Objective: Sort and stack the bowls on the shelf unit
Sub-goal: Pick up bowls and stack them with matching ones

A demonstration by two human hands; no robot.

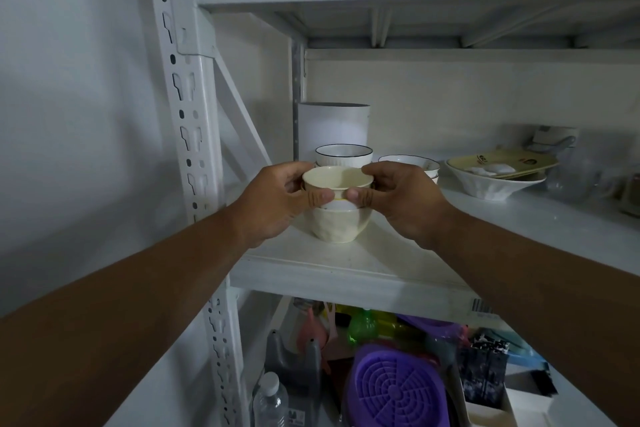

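A small cream bowl sits at the top of a stack, nested above a larger cream bowl on the white shelf. My left hand grips the small bowl's left side and my right hand grips its right side, thumbs meeting at the front. Behind the stack stands a white bowl with a black rim. To its right are other stacked rimmed bowls.
A white cylinder stands at the back left corner. A wide white bowl holding yellow plates lies to the right, with clear glassware beyond. The shelf post is at left. A purple strainer and a bottle fill the lower shelf.
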